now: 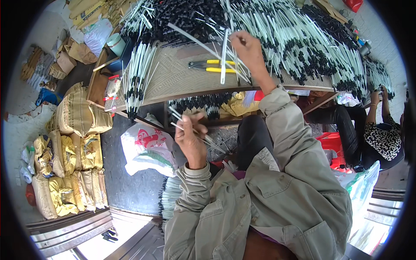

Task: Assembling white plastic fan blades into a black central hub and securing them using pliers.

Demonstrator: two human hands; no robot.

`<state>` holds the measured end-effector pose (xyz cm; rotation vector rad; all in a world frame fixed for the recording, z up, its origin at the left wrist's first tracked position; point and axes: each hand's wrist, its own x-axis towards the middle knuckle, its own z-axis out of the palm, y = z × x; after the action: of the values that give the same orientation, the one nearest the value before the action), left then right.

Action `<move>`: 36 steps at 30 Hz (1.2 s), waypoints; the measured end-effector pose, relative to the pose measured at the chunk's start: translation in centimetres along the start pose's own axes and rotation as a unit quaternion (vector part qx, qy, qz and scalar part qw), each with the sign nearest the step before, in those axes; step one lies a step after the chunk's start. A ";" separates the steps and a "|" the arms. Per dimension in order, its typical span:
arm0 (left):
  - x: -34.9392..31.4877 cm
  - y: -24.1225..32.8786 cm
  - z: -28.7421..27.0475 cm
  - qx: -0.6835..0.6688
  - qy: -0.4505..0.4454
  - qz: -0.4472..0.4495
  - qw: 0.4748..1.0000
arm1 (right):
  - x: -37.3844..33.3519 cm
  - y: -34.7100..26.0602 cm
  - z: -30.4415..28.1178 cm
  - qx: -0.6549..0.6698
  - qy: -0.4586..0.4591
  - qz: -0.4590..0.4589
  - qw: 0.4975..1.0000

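Observation:
My left hand (190, 141) is closed around a few thin white plastic strips (213, 144), held in front of the table's near edge. Above the tabletop, my right hand (249, 50) has its fingers curled together. Whatever lies between those fingertips is hidden. Just left of it stand loose white strips (224, 56), one with a slot at its lower end. Yellow-handled pliers (212, 66) lie under these strips on the patterned tabletop (173, 80). A bundle of white strips with black parts (139, 71) rests at the table's left end.
Piles of white strips with black ends (299, 47) and black parts (182, 19) cover the table's far side. A white plastic bag (145, 145) sits below on the left, near stacked sacks (71, 173). Another person (383, 134) works at the far right.

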<state>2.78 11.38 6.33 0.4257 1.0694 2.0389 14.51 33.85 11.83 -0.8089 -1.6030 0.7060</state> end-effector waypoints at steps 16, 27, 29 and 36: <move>2.5 -1.5 0.7 -0.016 -0.136 -0.134 0.982 | -6.1 -6.9 -7.0 0.556 -0.267 -0.006 0.787; 1.3 1.3 3.1 0.018 -0.109 0.003 0.994 | -15.3 -4.5 -2.3 0.399 -0.395 0.286 0.777; 1.6 2.5 1.9 -0.033 -0.065 0.002 0.997 | -12.7 -5.5 -2.6 0.223 -0.437 0.230 0.840; 0.3 3.9 -2.5 -0.184 -0.130 -0.118 0.967 | -0.4 2.1 -1.0 -0.405 -0.183 -0.052 0.894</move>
<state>-0.75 8.93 7.99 0.3414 0.5382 1.8541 15.81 34.77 10.06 -1.2142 -2.3156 0.0692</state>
